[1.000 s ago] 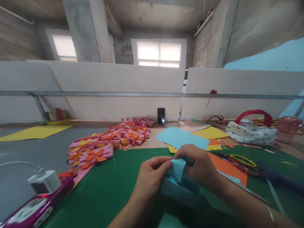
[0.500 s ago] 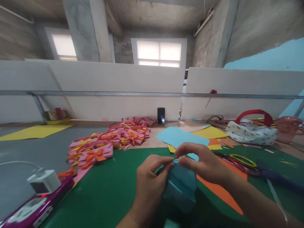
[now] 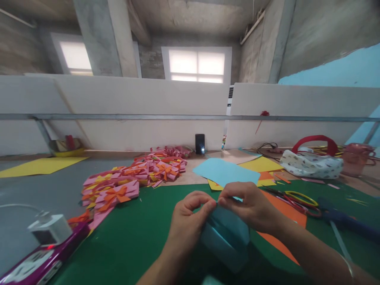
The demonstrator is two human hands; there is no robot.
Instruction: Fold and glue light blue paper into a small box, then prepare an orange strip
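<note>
A folded light-blue paper piece, shaped like a small box or bag, is held up over the green mat. My left hand pinches its top edge between thumb and forefinger. Close beside it, my right hand pinches the same edge, thumb against bent fingers. The fingertips of both hands nearly meet, and they hide the exact spot being gripped. Under my right forearm lies an orange paper sheet. A flat light-blue sheet rests just beyond my hands.
Left of the mat lies a pile of pink and orange paper pieces; a purple power strip carries a white plug. To the right are scissors, a dark blue glue gun and a patterned basket. A phone stands at the back.
My right fingers have closed from a looser curl into a pinch on the paper's top edge. The blue paper has tilted slightly, and the whole view has shifted a little.
</note>
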